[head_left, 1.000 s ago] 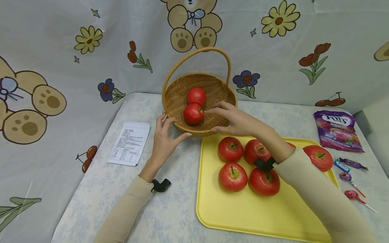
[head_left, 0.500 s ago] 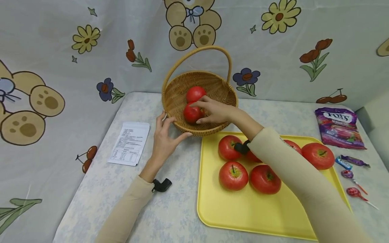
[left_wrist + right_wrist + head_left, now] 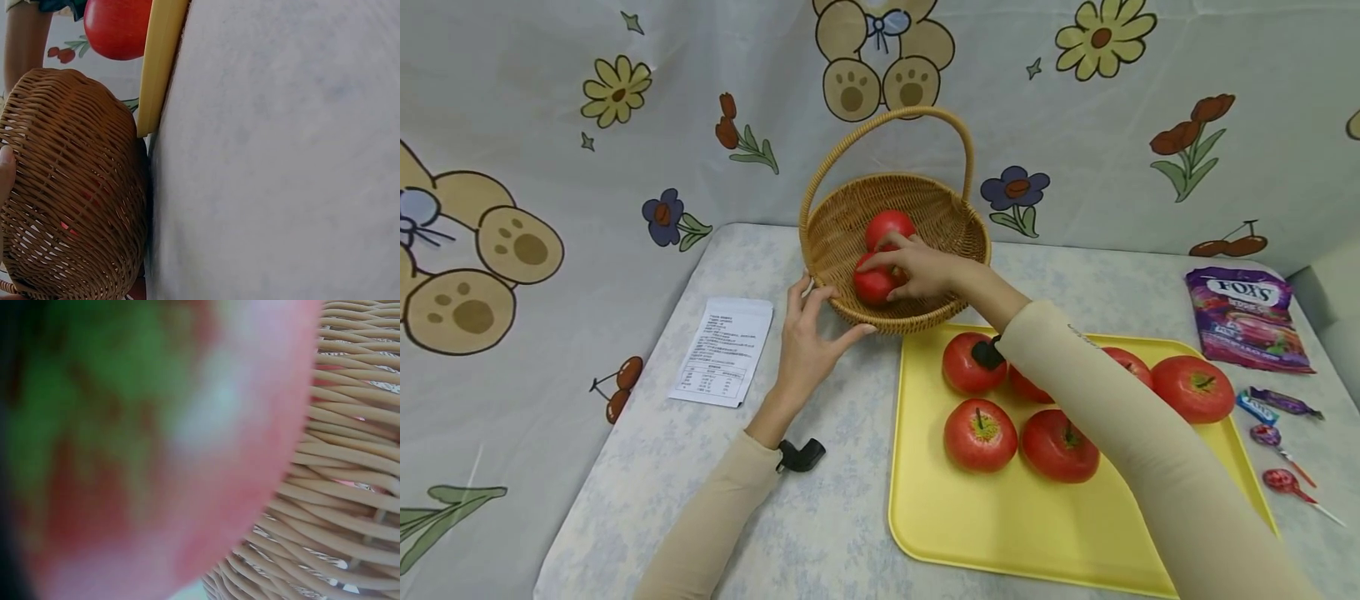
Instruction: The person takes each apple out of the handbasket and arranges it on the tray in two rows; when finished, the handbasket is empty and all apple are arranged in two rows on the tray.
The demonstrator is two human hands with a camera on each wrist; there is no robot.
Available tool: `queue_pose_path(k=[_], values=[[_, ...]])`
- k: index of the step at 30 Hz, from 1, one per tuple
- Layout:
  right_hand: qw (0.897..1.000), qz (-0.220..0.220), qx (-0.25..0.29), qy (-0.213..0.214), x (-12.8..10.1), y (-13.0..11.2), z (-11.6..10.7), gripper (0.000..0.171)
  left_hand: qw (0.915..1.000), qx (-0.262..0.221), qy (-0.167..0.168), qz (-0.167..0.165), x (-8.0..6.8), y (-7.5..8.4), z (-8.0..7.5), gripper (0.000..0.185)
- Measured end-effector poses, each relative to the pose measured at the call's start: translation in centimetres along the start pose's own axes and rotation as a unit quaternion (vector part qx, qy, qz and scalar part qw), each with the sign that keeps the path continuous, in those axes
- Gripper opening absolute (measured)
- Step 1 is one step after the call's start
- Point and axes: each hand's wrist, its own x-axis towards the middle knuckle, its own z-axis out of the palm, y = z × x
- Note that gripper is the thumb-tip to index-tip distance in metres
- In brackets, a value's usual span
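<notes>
In the head view a wicker basket [image 3: 955, 229] with an arched handle stands tilted toward me at the back of the table. Two red apples lie inside it, the rear apple [image 3: 891, 227] touching the front apple [image 3: 872, 287]. My right hand [image 3: 921, 271] reaches over the rim and grips the front apple between fingers and thumb. My left hand [image 3: 808, 346] holds the basket's left front rim, fingers at the edge and thumb below it. In the left wrist view a thumb or finger [image 3: 6, 170] lies against the weave. A blurred apple [image 3: 206, 487] fills much of the right wrist view.
A yellow tray [image 3: 985, 525] with several red apples, such as one apple [image 3: 980, 435], lies right of centre under my right forearm. A printed white packet [image 3: 722, 352] is at left. A purple candy bag [image 3: 1247, 321], small sweets and lollipops [image 3: 1281, 481] lie at right.
My right hand has moved left and down from the basket's right front rim onto the front apple, its fingers closing round it. My left hand keeps its place on the rim.
</notes>
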Motion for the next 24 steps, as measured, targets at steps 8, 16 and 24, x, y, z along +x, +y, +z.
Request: queue_pose_path(k=[8, 16, 24], values=[[0.999, -0.006, 0.027, -0.024, -0.16, 0.14, 0.43, 0.065, 1.0000, 0.003, -0.001, 0.002, -0.04, 0.04, 0.12, 0.060], [0.999, 0.001, 0.030, -0.037, 0.01, 0.09, 0.82, 0.071, 1.0000, 0.003, 0.002, 0.004, -0.16, 0.14, 0.19, 0.061], [0.999, 0.006, 0.035, -0.031, 0.07, -0.16, 0.73, 0.065, 1.0000, 0.002, 0.002, 0.004, -0.15, 0.21, 0.12, 0.060]])
